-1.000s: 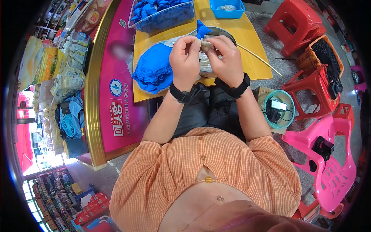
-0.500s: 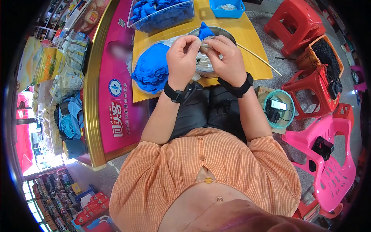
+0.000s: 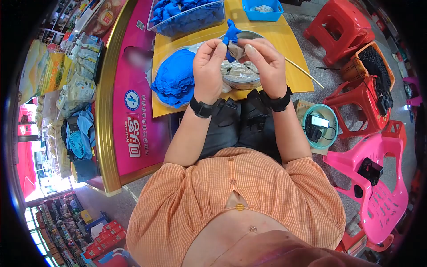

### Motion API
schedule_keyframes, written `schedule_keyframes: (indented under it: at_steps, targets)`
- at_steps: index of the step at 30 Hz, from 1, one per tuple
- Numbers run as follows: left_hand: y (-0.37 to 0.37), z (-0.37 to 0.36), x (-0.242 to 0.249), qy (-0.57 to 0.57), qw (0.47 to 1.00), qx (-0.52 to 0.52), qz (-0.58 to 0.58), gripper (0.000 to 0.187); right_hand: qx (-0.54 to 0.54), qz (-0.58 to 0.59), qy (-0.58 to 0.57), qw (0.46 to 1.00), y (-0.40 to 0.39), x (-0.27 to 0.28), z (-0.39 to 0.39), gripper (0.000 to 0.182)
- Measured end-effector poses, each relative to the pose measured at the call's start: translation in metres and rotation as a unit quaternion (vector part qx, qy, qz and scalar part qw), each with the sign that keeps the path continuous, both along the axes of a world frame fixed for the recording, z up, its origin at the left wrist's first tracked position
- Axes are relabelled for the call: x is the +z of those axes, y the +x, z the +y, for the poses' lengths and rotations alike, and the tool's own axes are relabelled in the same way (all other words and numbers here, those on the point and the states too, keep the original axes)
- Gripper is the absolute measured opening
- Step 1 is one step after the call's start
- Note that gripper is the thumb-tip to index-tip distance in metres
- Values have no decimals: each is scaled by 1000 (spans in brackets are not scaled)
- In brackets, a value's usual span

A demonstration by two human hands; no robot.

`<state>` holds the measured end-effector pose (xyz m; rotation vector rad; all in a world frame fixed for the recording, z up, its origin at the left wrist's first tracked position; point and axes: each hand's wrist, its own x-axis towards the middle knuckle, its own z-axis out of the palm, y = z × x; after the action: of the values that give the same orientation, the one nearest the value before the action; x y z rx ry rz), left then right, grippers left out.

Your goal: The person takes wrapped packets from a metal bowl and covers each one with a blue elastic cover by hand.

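Note:
A small blue cloth-like piece (image 3: 231, 32) with a pointed tip stands up between my two hands, above the table. Part of it shows a beige-grey side or lining close to my right fingers. My left hand (image 3: 209, 69) pinches its left edge between thumb and forefinger. On the other side, my right hand (image 3: 270, 66) grips the beige-grey part with thumb and fingers. Below them sits a round metal bowl (image 3: 242, 84) with clear plastic film or bags inside. Left of my hands, a stack of flat blue pieces (image 3: 174, 78) lies on a round tray.
On the yellow table (image 3: 291, 80) a clear bin (image 3: 187, 27) of crumpled blue pieces stands at the back, beside a small blue basket (image 3: 262, 12). A thin stick (image 3: 307, 73) juts past the right edge. Red stools (image 3: 340, 26) and a pink chair (image 3: 378, 196) stand right.
My hands have moved slightly apart, the right one rightwards. The blue piece has changed from a neat triangle to a twisted, opened shape with its beige-grey part showing.

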<state>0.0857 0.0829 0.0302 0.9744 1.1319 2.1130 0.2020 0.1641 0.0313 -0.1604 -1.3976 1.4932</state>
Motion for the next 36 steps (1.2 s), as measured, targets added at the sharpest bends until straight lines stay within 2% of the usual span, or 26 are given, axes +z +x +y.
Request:
schedule_keyframes:
  at_steps: [1, 3, 6, 8, 9, 11, 15, 17, 21, 23, 25, 30, 33, 35, 36]
  targets:
    - [0, 1, 0, 7, 999, -25, -43, 10, 1, 0, 1, 1000, 0, -2, 1, 16]
    - [0, 0, -1, 14, 995, -49, -84, 10, 77, -35, -101, 991, 1, -8, 5, 23]
    - [4, -1, -2, 10, 994, -70, -84, 14, 83, -61, -93, 990, 2, -11, 8, 29]
    - [15, -2, 6, 0, 999, -37, -10, 12, 79, -69, -100, 989, 3, -11, 12, 27]
    - [15, -2, 6, -2, 999, -37, -11, 12, 76, -78, -107, 988, 3, -12, 12, 25]
    - [11, -2, 6, -76, 995, -12, 65, 17, 74, -73, -108, 989, 3, -11, 11, 22]
    - [-2, -4, 2, -65, 997, -47, 16, 19, 66, -57, -123, 989, -1, -7, 8, 16]
    - [0, -2, 4, -22, 998, -53, -21, 19, 80, -74, -119, 987, 1, -11, 13, 16]
    - [6, -2, 4, -35, 999, -36, -10, 17, 108, -99, -112, 983, 2, -13, 13, 14]
    - [2, -2, 4, -93, 995, 0, 28, 17, 110, -111, -107, 982, 0, -16, 10, 13]
    - [0, -4, 7, -94, 995, -15, 14, 17, 109, -123, -102, 981, 0, -16, 9, 13]
    - [-1, -4, 13, -79, 997, -13, 11, 15, 154, -62, -122, 979, 0, -13, 8, 12]
    - [0, -5, 17, -79, 994, 28, 76, 15, 151, -75, -96, 981, 0, -16, 9, 13]
    - [-6, -4, 10, -118, 963, 109, 218, 17, 144, -80, -86, 983, -1, -17, 8, 13]
    - [-10, -3, 8, -117, 962, 110, 219, 17, 135, -85, -76, 984, -1, -16, 7, 14]
